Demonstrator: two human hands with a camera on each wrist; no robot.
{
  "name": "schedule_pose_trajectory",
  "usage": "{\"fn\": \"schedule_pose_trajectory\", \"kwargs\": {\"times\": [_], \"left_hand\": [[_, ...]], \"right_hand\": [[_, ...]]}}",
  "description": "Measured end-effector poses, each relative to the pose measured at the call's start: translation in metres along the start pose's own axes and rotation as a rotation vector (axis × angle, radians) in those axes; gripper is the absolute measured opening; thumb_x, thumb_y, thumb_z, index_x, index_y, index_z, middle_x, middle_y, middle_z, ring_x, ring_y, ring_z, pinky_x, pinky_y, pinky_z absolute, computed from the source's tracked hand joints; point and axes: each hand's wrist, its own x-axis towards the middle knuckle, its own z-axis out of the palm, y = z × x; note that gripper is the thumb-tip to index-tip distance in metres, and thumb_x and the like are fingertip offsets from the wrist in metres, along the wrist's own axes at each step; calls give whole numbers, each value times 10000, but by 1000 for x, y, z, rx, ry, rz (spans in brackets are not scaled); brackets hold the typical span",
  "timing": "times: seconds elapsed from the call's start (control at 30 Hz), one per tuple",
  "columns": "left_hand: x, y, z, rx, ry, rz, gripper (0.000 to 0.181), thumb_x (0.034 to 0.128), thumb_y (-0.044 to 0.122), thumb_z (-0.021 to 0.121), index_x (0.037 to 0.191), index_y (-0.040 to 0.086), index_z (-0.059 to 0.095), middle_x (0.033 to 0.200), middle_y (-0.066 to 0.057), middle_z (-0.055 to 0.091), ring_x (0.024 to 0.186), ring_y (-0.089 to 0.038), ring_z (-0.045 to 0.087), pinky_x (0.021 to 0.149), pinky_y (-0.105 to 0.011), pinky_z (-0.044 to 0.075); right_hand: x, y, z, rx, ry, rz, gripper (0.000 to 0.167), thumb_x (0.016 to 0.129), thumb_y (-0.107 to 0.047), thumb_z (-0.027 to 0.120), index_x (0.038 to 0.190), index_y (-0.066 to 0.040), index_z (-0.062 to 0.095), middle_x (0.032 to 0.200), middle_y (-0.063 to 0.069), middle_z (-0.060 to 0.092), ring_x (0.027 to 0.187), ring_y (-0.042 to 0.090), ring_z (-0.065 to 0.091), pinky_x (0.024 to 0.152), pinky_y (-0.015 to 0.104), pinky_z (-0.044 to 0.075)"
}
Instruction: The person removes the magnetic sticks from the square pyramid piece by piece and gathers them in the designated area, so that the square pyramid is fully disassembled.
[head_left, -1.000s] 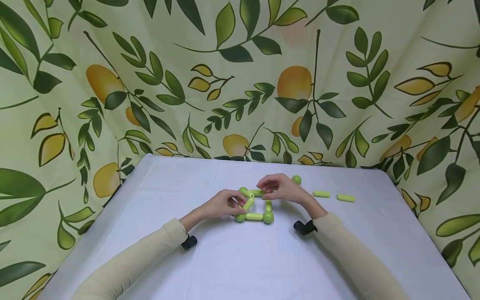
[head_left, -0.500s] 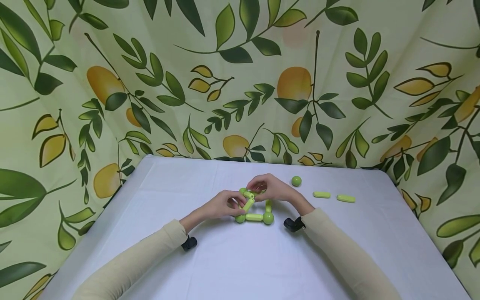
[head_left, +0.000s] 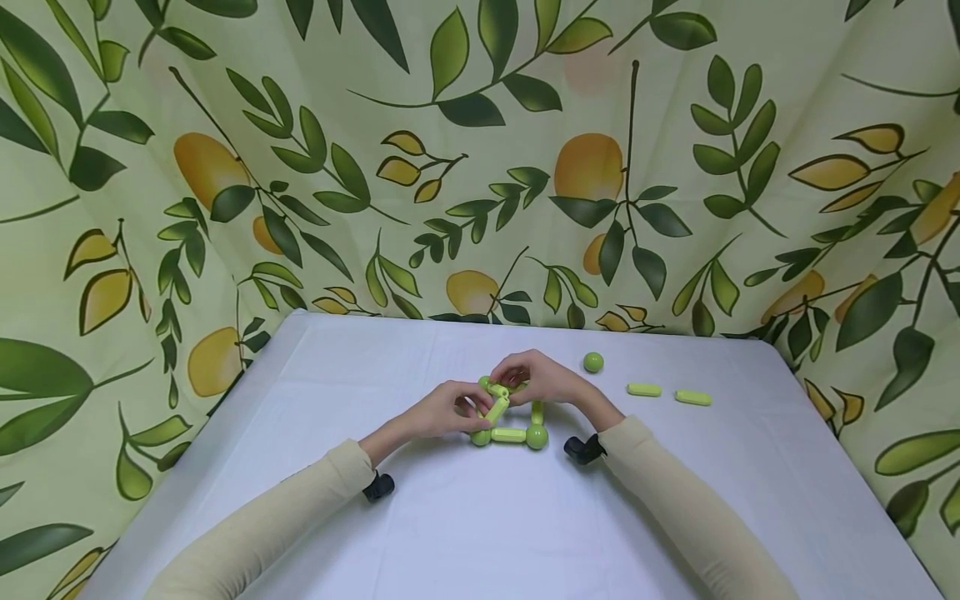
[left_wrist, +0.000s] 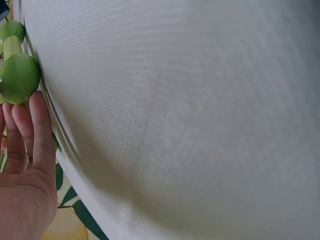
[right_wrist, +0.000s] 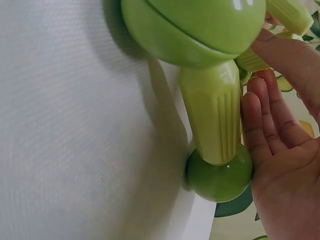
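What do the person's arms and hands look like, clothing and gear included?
Both arms wear long, plain cream sleeves: the left sleeve and right sleeve reach about to the wrists. A small black device shows at each wrist, one left, one right. The left hand and right hand are ungloved; no rings are visible on the fingers.

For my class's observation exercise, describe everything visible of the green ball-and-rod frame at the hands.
The frame looks like glossy plastic: green balls joined by paler, grooved rods, lying as a rough square on the white cloth. On its left side, two rods tilt upward, their raised ends close together. The left hand pinches the nearer tilted rod; the right hand covers much of the far side, hiding its exact contact.
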Motion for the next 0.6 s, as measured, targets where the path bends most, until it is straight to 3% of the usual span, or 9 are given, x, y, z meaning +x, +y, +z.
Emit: {"fn": "schedule_pose_trajectory", "kwargs": {"times": [0.37,0.6], "left_hand": [[0,3,0,7,-6,-16,211,901,58,786,1088,29,692,985,3,660,872,-205,647,804,-304,550],[0,3,0,9,-4,-9,205,900,57,785,1081,31,691,981,4,663,866,-200,648,800,-303,550]], "right_hand": [[1,-5,2,-47,9,4,324,822,133,726,1122,10,729,1105,99,707,965,244,657,872,402,557],[5,1,3,-58,47,2,288,845,84,733,1103,-41,753,1062,20,723,913,208,664,800,346,561]]}}
